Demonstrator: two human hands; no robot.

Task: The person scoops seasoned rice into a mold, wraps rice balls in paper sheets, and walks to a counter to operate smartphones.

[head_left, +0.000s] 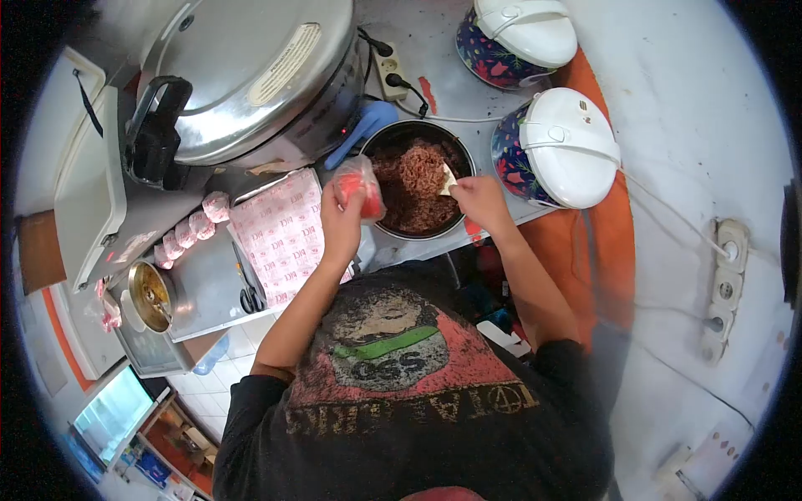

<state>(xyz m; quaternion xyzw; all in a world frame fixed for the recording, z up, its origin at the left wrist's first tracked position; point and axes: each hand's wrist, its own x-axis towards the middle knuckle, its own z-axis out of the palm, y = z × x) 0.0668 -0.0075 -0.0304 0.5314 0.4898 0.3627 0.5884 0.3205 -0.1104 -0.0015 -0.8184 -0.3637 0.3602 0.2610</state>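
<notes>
My left hand (339, 225) is closed around a red cup-like thing (357, 185) wrapped in clear plastic, at the left rim of a dark round pot (461, 147). Reddish-brown cooked rice (424, 167) lies in that pot, heaped toward its middle. Closed on a pale rice paddle (449, 177), my right hand (479, 201) is over the pot's right side, and the paddle's blade touches the heaped rice. Left of my left hand is a stack of pink-printed wrapping paper (278, 238). A blue-handled utensil (361, 134) lies behind the pot.
A large steel cooker (251, 75) stands at the back left. Two white-lidded patterned containers (572, 146) are on the right. Several wrapped bundles (201, 225), a pot of yellowish food (150, 296) and scissors (249, 299) are at left. A power strip (388, 71) with cords lies behind.
</notes>
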